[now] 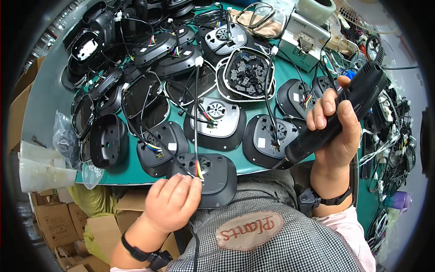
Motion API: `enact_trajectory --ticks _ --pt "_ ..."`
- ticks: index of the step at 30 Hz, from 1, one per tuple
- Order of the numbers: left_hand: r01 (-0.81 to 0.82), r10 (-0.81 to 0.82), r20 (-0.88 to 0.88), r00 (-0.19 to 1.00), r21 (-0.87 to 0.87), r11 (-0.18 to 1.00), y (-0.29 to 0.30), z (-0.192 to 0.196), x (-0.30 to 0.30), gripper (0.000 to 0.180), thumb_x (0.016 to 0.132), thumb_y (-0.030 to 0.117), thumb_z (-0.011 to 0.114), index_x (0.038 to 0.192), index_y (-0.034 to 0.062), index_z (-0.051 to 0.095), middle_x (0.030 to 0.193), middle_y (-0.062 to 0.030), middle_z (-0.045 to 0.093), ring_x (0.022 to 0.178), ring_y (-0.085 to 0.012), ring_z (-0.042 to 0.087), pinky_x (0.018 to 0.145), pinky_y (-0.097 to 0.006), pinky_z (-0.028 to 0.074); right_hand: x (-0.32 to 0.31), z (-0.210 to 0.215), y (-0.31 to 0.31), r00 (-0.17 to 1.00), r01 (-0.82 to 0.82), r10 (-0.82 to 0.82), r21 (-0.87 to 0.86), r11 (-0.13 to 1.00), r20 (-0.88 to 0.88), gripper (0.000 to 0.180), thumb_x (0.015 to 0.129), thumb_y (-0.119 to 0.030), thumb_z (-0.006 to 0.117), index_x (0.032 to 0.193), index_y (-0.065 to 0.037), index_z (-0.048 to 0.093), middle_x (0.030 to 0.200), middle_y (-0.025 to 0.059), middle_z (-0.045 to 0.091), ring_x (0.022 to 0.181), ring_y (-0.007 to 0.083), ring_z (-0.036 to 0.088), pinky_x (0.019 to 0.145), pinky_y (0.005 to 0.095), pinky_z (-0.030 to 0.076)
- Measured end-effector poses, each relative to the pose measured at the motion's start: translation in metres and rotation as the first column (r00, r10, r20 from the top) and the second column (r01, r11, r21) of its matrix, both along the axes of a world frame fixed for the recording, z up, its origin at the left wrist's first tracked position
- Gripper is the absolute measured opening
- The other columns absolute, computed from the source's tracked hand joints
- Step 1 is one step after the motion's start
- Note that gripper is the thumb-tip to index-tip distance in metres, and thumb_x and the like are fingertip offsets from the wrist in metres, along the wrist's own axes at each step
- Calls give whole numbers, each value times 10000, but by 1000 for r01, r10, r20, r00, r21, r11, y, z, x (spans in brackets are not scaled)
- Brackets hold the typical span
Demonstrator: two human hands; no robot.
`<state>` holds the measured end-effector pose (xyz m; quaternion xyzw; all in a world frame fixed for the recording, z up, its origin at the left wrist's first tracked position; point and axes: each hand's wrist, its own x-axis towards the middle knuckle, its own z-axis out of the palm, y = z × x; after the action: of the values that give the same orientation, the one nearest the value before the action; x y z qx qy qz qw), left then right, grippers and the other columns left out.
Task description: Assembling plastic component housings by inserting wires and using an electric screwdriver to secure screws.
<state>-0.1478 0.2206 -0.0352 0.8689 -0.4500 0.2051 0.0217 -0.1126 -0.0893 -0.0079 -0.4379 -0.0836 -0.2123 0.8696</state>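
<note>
My right hand [333, 118] is raised at the right, wrapped round a black electric screwdriver [364, 88]. The tool is tilted, its thin bit pointing down and left toward the table's front edge. My left hand [174, 199] is closed on the left side of a black plastic housing [215, 183] at the front edge. Coloured wires [198, 168] and a black cable run out of this housing beside my fingertips, which hide part of it. Just behind lie a silver-faced housing [226, 122], a grey-faced housing [267, 136] and another dark housing [170, 143].
A white-rimmed tray [271, 86] holds many small black parts. Black housings and ring frames crowd the green table [131, 174] at the back left. A grey machine [301, 41] stands at the back right. Cables [389, 149] pile up at right; cardboard boxes [54, 222] stand lower left.
</note>
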Motion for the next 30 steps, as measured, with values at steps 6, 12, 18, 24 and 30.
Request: enact_trajectory --ticks 6,12,18,24,30 --pt "-6 20 117 993 -121 993 -29 -35 14 297 702 134 630 995 80 635 938 -58 587 858 -214 579 675 -333 442 -7 3 8 1000 4 -4 -23 1000 -1 458 832 -171 617 1227 -50 419 761 67 496 590 154 522 543 307 469" --pt "-72 98 124 987 -199 977 -47 -57 42 515 553 162 648 1061 77 620 990 -66 562 906 -235 557 714 -342 440 -11 2 9 1000 16 -17 -34 999 -20 463 832 -179 621 1224 -44 416 764 67 497 596 156 521 549 311 462" --pt "-110 87 -99 991 -256 960 -47 -52 42 614 580 375 745 1096 75 603 1020 -78 558 934 -271 554 793 -372 454 -8 1 10 1000 19 -20 -50 999 -21 471 829 -180 622 1226 -40 411 765 70 498 603 160 519 557 313 461" --pt "-139 117 -105 988 -237 962 -36 -54 46 586 581 303 769 1102 87 610 1051 -99 559 982 -295 552 803 -396 452 2 0 13 1000 -7 7 -37 999 -2 464 828 -165 608 1229 -42 410 775 73 497 607 160 513 558 312 462" --pt "-160 103 -200 974 -297 941 -26 -57 43 589 591 251 774 1114 56 586 1072 -153 535 994 -347 541 828 -428 462 10 -1 24 998 -57 58 -43 997 16 448 867 -183 556 1263 -52 392 817 58 470 625 138 474 574 291 432"
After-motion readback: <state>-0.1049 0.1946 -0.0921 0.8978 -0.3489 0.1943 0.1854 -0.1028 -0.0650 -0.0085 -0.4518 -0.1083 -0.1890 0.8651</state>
